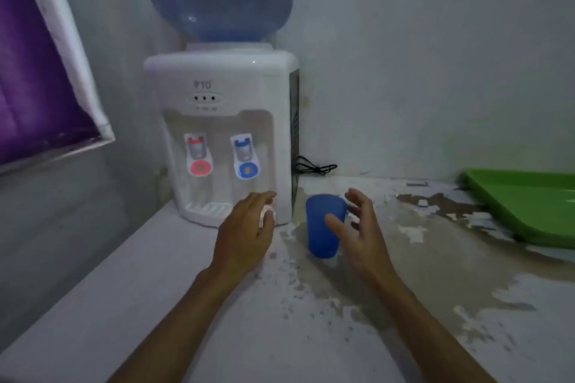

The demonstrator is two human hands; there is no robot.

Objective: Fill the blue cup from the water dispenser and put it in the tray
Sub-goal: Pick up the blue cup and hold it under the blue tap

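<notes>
The scene is dim and flat, with a cool bluish cast and no clear light source. Shadows are soft and faint, slightly darker along the left wall [62, 227]. Everything looks soft and smeary, with the logo on the water dispenser [217, 121] unreadable. Straight edges bend toward the frame's borders. A small highlight glints on the dispenser's top.

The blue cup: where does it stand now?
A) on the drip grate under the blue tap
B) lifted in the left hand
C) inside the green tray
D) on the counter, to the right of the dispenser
D: the blue cup stands upright on the worn counter beside the water dispenser, the open right hand around it.
</notes>
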